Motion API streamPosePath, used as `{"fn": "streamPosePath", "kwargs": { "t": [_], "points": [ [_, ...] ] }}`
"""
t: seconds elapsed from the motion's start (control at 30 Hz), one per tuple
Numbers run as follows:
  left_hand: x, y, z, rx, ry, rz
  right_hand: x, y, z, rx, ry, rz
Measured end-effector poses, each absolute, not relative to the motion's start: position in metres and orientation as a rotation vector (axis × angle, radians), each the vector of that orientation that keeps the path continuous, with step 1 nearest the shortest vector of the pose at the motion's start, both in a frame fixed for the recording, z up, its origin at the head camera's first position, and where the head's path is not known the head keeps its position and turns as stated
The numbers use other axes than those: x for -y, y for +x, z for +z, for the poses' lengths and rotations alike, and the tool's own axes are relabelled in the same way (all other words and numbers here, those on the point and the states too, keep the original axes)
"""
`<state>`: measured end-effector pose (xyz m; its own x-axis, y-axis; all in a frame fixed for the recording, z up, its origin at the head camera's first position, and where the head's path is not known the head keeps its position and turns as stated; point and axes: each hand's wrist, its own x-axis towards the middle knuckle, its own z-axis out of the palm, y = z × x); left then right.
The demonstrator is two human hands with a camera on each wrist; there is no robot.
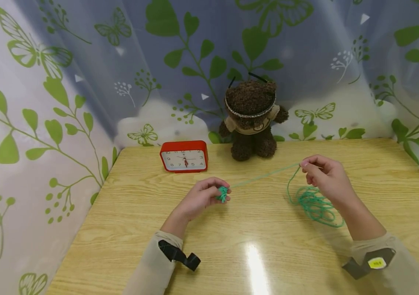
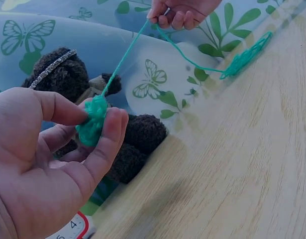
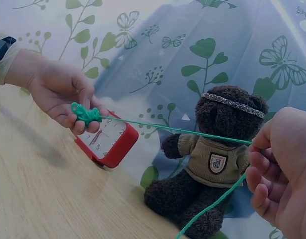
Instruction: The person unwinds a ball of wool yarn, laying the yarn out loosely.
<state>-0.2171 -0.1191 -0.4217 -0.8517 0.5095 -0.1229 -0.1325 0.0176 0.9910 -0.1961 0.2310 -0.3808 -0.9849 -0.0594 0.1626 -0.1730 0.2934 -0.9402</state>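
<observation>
Between its thumb and fingers my left hand (image 1: 203, 196) pinches a small knotted bunch of green yarn (image 2: 92, 121). A single strand (image 3: 177, 131) runs taut from the bunch to my right hand (image 1: 327, 178), which pinches it between thumb and fingertips. Below the right hand the strand hangs slack and leads down to a loose, looped heap of green yarn (image 1: 314, 205) on the table. Both hands are held above the tabletop, well apart. How the bunch is tied inside is hidden by the left fingers.
A red alarm clock (image 1: 184, 156) stands behind the left hand on the wooden table (image 1: 150, 229). Farther right, a dark brown teddy bear (image 1: 251, 119) in a tan sweater and glittery headband sits against the leaf-and-butterfly curtain (image 1: 202, 49).
</observation>
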Motion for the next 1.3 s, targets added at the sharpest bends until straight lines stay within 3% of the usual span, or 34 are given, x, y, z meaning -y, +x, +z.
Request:
{"fn": "streamPosePath", "kwargs": {
  "t": [0.73, 0.97, 1.3],
  "points": [
    [0.123, -0.220, -0.428, -2.068, 0.400, 1.785, -0.251, -0.200, -0.374, 2.226, 0.216, 2.017],
    [0.125, -0.221, -0.425, -2.025, 0.423, 1.824, -0.273, -0.204, -0.377, 2.560, 0.146, 1.702],
    [0.128, -0.221, -0.422, -2.024, 0.425, 1.809, -0.315, -0.208, -0.388, 2.945, 0.345, 1.370]
  ]
}}
